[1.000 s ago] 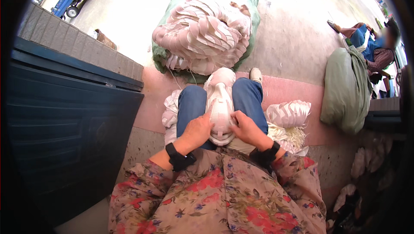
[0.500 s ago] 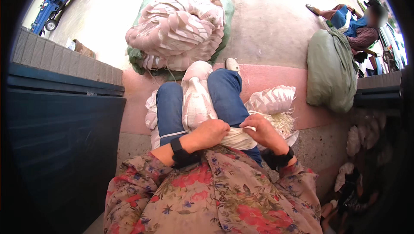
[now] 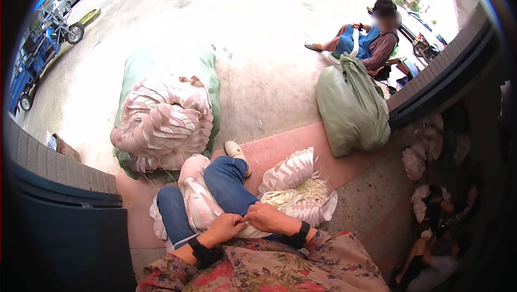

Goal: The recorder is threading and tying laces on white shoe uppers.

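Note:
My left hand [image 3: 229,227] and my right hand [image 3: 267,217] meet over my lap, fingers closed in a pinch with their tips nearly touching. What sits between the fingertips is too small to make out. Just below them, a bundle of cream strips [image 3: 251,232] lies across my right thigh. Between my knees rests a white and pink mesh piece [image 3: 202,203], shaped like a shoe upper. To the right of my leg, a stack of similar pieces [image 3: 288,172] lies beside loose cream strips [image 3: 298,194].
A large coiled stack of pink-white pieces [image 3: 161,122] sits on a green sack [image 3: 212,85] ahead. A full green sack [image 3: 350,109] stands to the right, near a seated person [image 3: 377,41]. Dark panels [image 3: 75,238] flank the left; a blue three-wheeler [image 3: 37,58] is parked beyond.
My view has tilted up and turned to the right, showing more of the yard and the seated person. My hands, apart before with a pale strip at the right fingers, have come together.

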A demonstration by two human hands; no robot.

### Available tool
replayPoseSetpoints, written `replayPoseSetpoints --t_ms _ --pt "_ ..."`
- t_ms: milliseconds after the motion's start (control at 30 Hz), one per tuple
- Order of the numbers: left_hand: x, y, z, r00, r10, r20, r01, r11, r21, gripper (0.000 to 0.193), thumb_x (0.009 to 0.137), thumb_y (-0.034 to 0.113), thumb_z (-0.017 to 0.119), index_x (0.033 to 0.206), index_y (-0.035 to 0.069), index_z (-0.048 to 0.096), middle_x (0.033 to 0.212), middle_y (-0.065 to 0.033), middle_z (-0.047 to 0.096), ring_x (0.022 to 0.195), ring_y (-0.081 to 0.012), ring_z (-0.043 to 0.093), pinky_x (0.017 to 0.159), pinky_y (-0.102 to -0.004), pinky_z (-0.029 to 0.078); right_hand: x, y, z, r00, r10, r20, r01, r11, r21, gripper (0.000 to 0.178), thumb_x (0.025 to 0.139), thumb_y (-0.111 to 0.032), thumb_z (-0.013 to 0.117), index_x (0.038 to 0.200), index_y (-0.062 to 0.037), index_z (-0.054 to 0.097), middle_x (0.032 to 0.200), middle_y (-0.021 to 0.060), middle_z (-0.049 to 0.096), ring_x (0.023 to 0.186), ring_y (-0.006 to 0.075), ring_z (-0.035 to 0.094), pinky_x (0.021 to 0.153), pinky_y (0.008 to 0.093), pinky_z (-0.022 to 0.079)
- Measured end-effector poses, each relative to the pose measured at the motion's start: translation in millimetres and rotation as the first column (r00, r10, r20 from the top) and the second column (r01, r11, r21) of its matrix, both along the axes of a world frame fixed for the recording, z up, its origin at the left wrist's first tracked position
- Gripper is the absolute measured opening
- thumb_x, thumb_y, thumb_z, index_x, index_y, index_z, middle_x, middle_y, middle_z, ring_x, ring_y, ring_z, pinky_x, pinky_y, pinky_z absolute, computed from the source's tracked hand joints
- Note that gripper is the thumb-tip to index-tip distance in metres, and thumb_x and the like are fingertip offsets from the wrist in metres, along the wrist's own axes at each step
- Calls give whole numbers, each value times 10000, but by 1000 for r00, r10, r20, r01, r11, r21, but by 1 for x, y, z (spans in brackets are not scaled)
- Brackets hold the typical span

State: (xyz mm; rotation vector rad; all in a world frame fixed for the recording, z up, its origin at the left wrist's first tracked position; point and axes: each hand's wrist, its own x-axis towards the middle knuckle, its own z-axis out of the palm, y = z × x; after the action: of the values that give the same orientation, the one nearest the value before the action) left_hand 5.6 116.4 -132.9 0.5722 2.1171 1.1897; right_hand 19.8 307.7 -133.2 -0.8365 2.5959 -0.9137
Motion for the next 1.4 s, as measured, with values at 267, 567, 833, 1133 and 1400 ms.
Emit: replayPoseSetpoints --t_ms 267,567,833,1133,1400 --pt "-7 -7 3 996 86 -15 -85 995 60 157 785 158 572 803 3 594 696 -141 599 630 -232 577 575 -323 452 -7 -6 4 1000 22 14 -22 1000 -2 117 765 -129 551 831 -76 632 768 92 570 766 265 538 660 356 452" --pt "-17 -57 77 850 296 437 -437 858 269 103 846 44 514 907 -22 565 727 -16 565 639 -75 528 587 -202 432 -46 -20 68 918 -290 271 395 736 -550 169 870 -156 536 836 7 565 631 113 494 573 168 476 539 293 395" --pt "12 -105 68 795 215 567 -325 940 100 159 842 127 577 872 -23 619 689 11 570 646 -53 511 597 -187 408 -76 3 88 761 -643 80 569 605 -557 158 855 -139 566 815 12 595 653 62 565 600 99 492 542 256 406" --pt "-6 -107 77 738 360 570 -556 803 212 214 883 171 526 857 -23 610 604 37 467 517 -32 400 465 -172 290 -92 83 14 708 -683 178 702 655 -281 230 783 -212 633 829 11 606 612 69 577 550 174 538 558 314 441" --pt "-6 -71 38 903 237 358 -293 950 109 186 866 142 519 849 -18 612 653 37 517 575 -42 438 501 -198 341 -43 -86 51 947 61 316 90 893 -441 421 871 -279 514 1160 21 450 1022 216 571 935 333 563 807 357 438"
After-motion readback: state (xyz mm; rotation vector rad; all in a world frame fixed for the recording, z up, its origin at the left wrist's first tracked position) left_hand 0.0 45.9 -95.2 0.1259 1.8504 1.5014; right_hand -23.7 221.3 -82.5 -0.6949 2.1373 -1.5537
